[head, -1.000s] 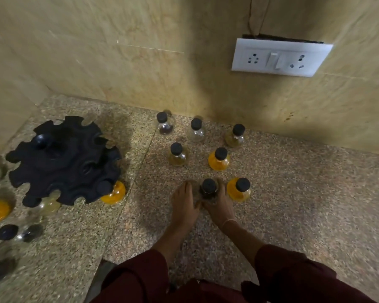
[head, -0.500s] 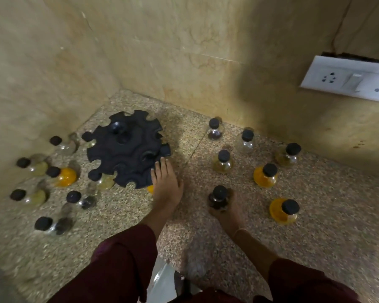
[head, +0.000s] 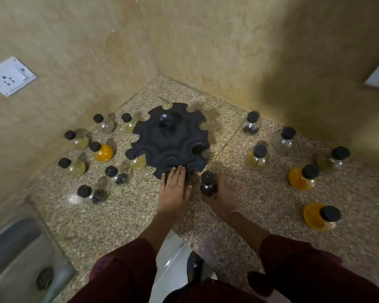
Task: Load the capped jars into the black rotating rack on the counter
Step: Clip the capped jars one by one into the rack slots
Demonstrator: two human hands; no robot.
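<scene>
The black rotating rack [head: 170, 139] stands in the counter corner, its notched rim seen from above. A jar with pale yellow contents [head: 138, 162] sits in a slot on its left side. My left hand [head: 175, 189] lies flat, fingers together, fingertips touching the rack's near edge. My right hand [head: 224, 196] grips a black-capped jar with dark contents [head: 207, 184], upright just right of the rack's near edge. Several capped jars stand left of the rack, among them an orange one [head: 103, 151]. Several more stand to the right, such as a yellow one [head: 256, 157] and an orange one [head: 302, 178].
A steel sink [head: 20, 256] lies at the lower left beside the speckled granite counter [head: 123, 217]. Beige walls meet in the corner behind the rack. A white socket plate [head: 9, 75] is on the left wall. The counter's front edge runs near my sleeves.
My view has swung left. My right hand has carried the dark jar leftward to the rack's near edge. My left hand left the jar and now rests on the rack's rim.
</scene>
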